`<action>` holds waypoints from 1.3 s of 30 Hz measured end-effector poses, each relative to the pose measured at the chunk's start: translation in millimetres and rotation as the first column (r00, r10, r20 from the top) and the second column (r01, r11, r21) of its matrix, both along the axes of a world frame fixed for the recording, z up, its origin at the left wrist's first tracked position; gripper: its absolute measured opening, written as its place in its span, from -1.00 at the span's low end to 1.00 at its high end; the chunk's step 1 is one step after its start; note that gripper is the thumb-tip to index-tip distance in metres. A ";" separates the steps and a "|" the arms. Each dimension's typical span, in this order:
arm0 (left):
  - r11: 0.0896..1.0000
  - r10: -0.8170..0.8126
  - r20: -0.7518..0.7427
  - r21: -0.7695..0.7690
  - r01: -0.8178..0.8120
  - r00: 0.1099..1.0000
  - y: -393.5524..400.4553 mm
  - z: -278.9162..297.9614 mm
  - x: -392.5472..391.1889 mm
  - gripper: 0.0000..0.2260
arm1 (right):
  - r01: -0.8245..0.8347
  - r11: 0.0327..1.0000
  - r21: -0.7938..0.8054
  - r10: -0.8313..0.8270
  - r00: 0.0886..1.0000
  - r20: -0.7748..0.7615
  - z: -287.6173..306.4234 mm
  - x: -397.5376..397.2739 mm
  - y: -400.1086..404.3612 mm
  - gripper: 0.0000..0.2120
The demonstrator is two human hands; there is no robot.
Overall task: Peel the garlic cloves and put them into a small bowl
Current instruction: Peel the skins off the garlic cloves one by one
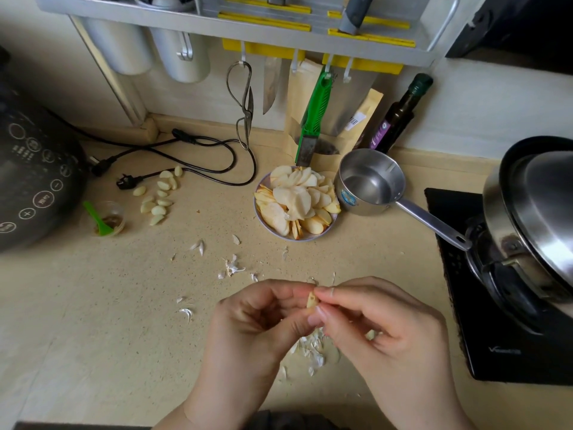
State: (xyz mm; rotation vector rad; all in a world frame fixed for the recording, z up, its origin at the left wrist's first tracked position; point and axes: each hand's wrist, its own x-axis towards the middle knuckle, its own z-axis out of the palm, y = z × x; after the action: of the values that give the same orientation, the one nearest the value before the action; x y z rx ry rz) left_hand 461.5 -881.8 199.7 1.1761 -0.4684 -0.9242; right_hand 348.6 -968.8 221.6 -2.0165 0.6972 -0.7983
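A small garlic clove is pinched between the fingertips of my left hand and my right hand, low in the middle of the view above the counter. My right hand also cups something pale in its palm. Several peeled cloves lie loose on the counter at the far left. Torn garlic skins are piled under my hands, and more skins are scattered beyond them. A small clear cup with a green spoon stands near the peeled cloves.
A plate of sliced fruit sits at the centre back, beside a steel saucepan whose handle points right. A black cooker and cords fill the left. A stove with a lidded pot is on the right.
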 end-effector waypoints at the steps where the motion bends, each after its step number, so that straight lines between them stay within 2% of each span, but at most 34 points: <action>1: 1.000 0.001 -0.006 0.008 -0.001 1.000 0.1 0.8 0.9 -0.79 | -0.011 0.999 -0.031 0.011 1.000 -0.004 1.2 0.0 -0.4 -0.86; 6: 0.991 -0.128 0.037 0.051 0.126 0.991 2.2 7.1 11.0 -0.80 | -0.099 0.974 0.206 0.088 0.994 0.061 4.5 -3.1 -6.0 -0.87; 9: 0.975 -0.209 0.028 0.077 0.206 0.978 3.1 8.4 15.1 -0.83 | -0.143 0.955 0.260 0.138 0.990 0.039 6.5 -4.7 -9.6 -0.87; 11: 0.962 -0.257 -0.014 0.089 0.258 0.966 3.4 9.2 17.2 -0.85 | -0.195 0.960 0.200 0.201 0.980 -0.011 9.3 -5.7 -14.8 -0.88; 15: 0.932 -0.335 -0.123 0.104 0.347 0.934 5.0 11.4 19.6 -0.88 | -0.295 0.954 -0.051 0.283 0.944 -0.171 16.2 -6.0 -26.0 -0.90; 19: 0.934 -0.320 -0.158 0.113 0.339 0.934 5.6 12.0 17.9 -0.86 | -0.309 0.951 0.004 0.305 0.934 -0.185 17.2 -6.3 -26.4 -0.94; 22: 0.945 -0.293 -0.008 0.150 0.291 0.956 5.9 15.4 14.7 -0.88 | -0.288 0.957 -0.038 0.274 0.937 -0.216 16.5 -6.8 -26.5 -0.93; 24: 0.949 -0.247 0.250 0.258 0.182 0.936 6.4 15.9 10.4 -0.85 | -0.304 0.947 -0.100 0.270 0.927 -0.262 17.0 -5.5 -26.1 -0.86; 26: 0.955 -0.191 0.477 0.292 0.051 0.858 5.5 16.9 6.2 -0.85 | -0.313 0.941 -0.132 0.261 0.915 -0.306 17.7 -3.4 -25.6 -0.81; 29: 0.965 -0.157 0.569 0.262 0.003 0.807 2.9 17.6 2.0 -0.82 | -0.341 0.931 -0.126 0.275 0.887 -0.370 16.5 -2.0 -25.9 -0.80; 32: 0.969 -0.131 0.591 0.246 -0.023 0.796 3.7 14.6 0.0 -0.83 | -0.376 0.926 -0.035 0.334 0.859 -0.387 11.1 -4.0 -26.1 -0.87; 34: 0.972 -0.116 0.525 0.236 -0.013 0.843 4.5 14.1 0.6 -0.85 | -0.364 0.930 -0.040 0.328 0.876 -0.352 6.0 -5.4 -25.5 -0.88; 37: 0.987 -0.130 0.123 0.110 0.117 0.984 2.0 13.6 4.3 -0.83 | -0.296 0.954 0.046 0.299 0.928 -0.222 -5.6 -10.4 -25.3 -0.88; 39: 0.993 -0.097 -0.075 0.066 0.102 0.992 1.1 12.3 6.1 -0.77 | -0.181 0.977 0.109 0.201 0.954 -0.221 -13.0 -13.6 -27.5 -0.85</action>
State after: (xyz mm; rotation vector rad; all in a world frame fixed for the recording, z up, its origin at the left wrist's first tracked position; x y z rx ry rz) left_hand 467.6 -880.8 212.0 1.1870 -0.4433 -1.0723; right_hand 335.0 -996.3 208.7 -2.0782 0.6421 -0.4168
